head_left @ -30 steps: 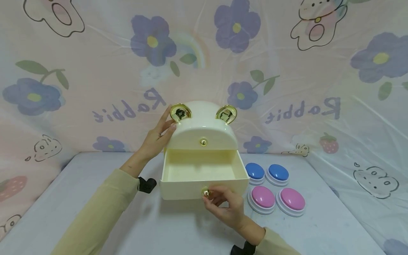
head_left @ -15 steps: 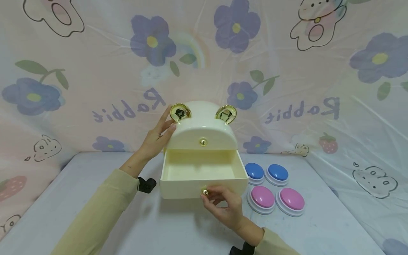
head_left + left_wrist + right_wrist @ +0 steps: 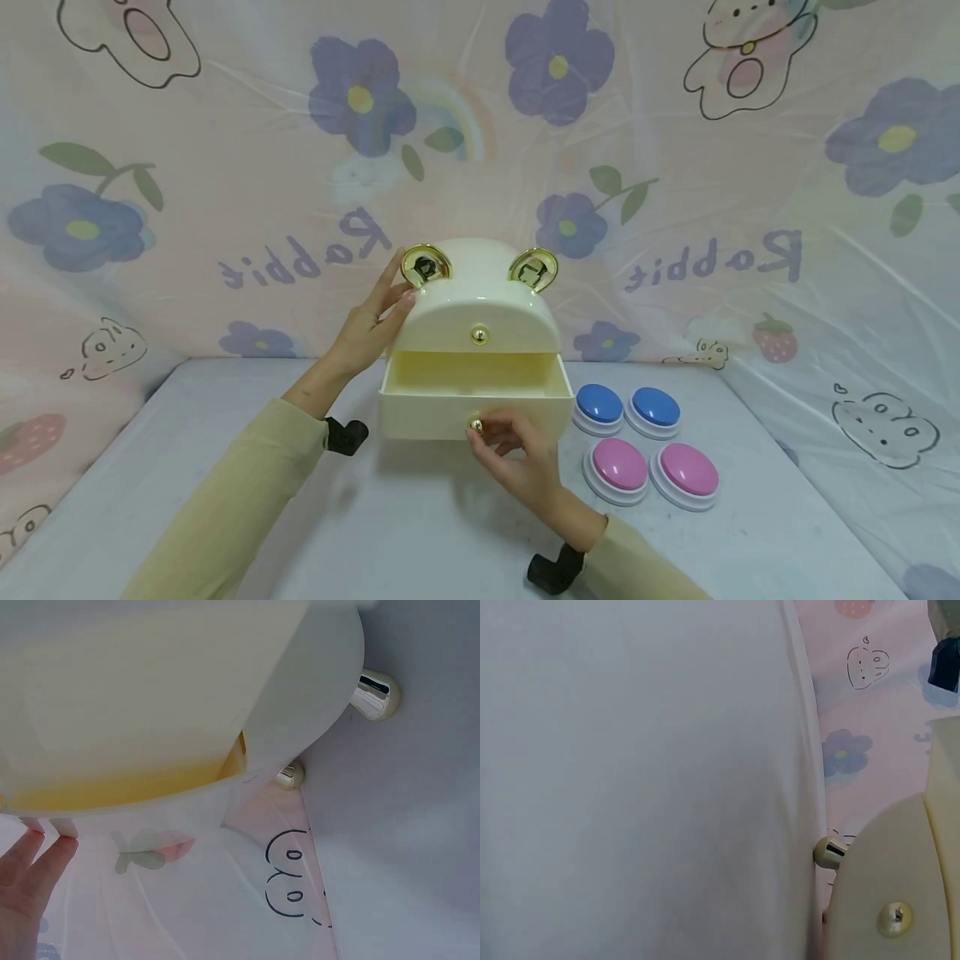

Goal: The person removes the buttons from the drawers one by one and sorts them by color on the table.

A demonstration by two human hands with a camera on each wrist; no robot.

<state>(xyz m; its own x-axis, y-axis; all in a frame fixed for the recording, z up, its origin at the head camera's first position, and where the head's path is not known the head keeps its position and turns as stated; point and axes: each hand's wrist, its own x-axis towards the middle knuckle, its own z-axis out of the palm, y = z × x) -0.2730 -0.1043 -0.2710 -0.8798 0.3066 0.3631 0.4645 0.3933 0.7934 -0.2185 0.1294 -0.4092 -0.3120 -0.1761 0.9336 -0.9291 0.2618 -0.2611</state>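
From the head view I have my left hand laid with straight fingers against the upper left side of the cream plastic bear-eared storage box, centre frame on the grey worktop. My right hand pinches the small gold knob of the cream lower drawer, which stands part-way out. Two blue and two pink dome buttons sit just right of the box.

In the left wrist view, only fingertips show at lower left, touching the box's pale edge.

The right wrist view shows no hand, mostly a white surface; the cream box front with gold knobs sits lower right.

My worry: the pinch could slip off that tiny knob, or an off-centre push could skew and jam the drawer, nudging the box backward.
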